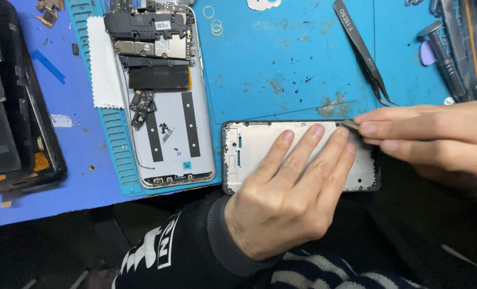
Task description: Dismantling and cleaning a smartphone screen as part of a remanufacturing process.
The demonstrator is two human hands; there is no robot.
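the phone frame [249, 155] lies flat at the near edge of the blue work mat [286, 64], its long side running left to right, pale inner face up with a dark rim around it. your left hand [284, 206] rests flat on top of the frame, fingers spread and stretched across the pale face, gripping nothing, just pressing it down. your right hand [436, 142] comes in from the right of the frame with the fingers pinched narrow on a small flat tool [350, 124]; the tool's tip sits at the frame's upper right corner, and you cannot tell from here whether it is under the rim or only against it.

just left of the frame lies an opened phone back [168, 96] with circuit boards and dark adhesive strips showing, set on a ribbed blue tray [115, 139], with a white cloth [104, 61] beside it. farther left of the frame is a black phone screen [13, 107] on the blue table. beyond the frame, up and to its right, black tweezers [364, 53] lie on the mat, and a screwdriver [444, 56] sits farther right. two small rings [214, 24] lie on the mat well beyond the frame.
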